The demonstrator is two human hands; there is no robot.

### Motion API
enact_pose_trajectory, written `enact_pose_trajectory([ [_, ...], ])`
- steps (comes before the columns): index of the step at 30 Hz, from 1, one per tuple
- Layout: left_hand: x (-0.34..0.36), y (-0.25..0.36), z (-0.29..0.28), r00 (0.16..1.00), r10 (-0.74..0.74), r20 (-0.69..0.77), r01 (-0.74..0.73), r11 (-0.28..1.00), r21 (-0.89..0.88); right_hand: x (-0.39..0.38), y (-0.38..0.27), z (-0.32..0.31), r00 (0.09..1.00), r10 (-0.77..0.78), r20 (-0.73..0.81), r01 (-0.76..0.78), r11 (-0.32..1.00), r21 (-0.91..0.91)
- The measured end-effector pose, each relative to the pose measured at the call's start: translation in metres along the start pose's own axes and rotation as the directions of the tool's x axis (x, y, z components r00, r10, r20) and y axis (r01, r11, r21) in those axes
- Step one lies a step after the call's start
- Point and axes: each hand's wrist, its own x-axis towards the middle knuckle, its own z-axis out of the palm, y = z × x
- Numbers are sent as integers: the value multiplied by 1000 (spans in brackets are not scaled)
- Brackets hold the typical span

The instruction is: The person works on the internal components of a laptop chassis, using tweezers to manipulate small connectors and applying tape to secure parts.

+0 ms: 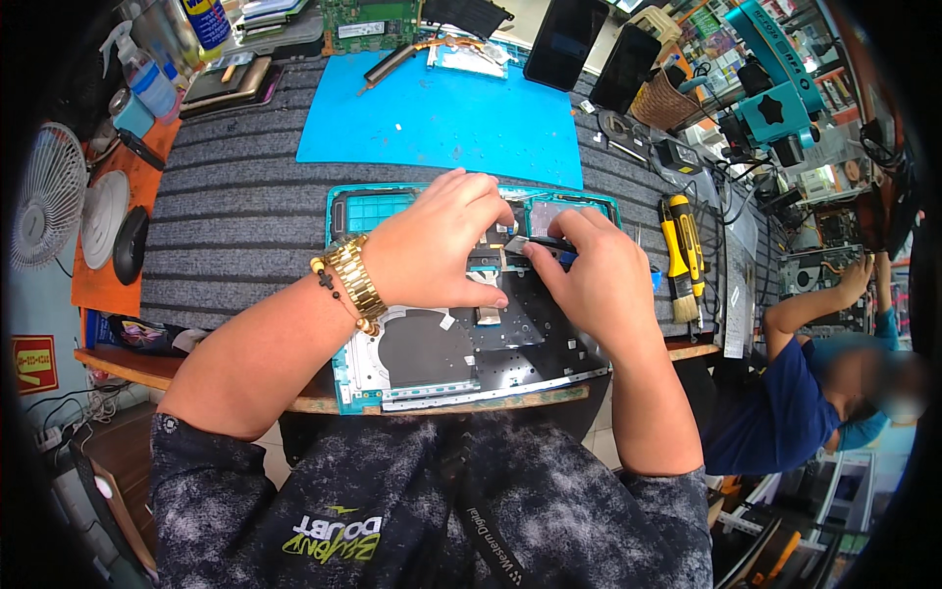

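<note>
An opened laptop chassis [422,348], teal-rimmed with a black inner sheet, lies at the table's front edge. My left hand [437,240] rests over its middle, thumb and forefinger spread apart around a small dark part with ribbon cables [488,312]. Between the thumb and fingers of my right hand [603,270] is a thin flat tool [517,243] with a silvery end and a dark body. That silvery end points toward the chassis centre, close to my left forefinger. My right palm hides the rest of the tool.
Beyond the chassis lies a blue mat [442,118] with a soldering-iron-like tool [388,69]. To the right are a yellow cutter [695,240] and a brush [679,265]. A fan [49,196] and a mouse [130,245] stand left. Another person [795,393] works at the right.
</note>
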Motion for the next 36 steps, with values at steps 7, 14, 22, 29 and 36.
enact_pose_trajectory([
  [7, 0, -1, 0, 999, 25, -20, -25, 1000, -4, 1, 1, 0, 999, -23, 26, 22, 999, 33],
  [14, -1, -2, 3, 998, -9, -57, 10, 1000, 11, 0, 1, 2, 998, -32, -58, 30, 999, -41],
  [22, 6, -3, 9, 990, -46, -133, 46, 999, -8, 1, 0, 3, 997, -63, -46, 62, 998, -34],
  [29, 9, -2, 10, 984, -34, -172, 38, 999, 22, 3, 0, 1, 994, -101, -49, 97, 992, -84],
  [36, 10, 1, 8, 987, -42, -153, 53, 996, 69, 5, 6, 2, 999, -52, 9, 52, 999, -16],
])
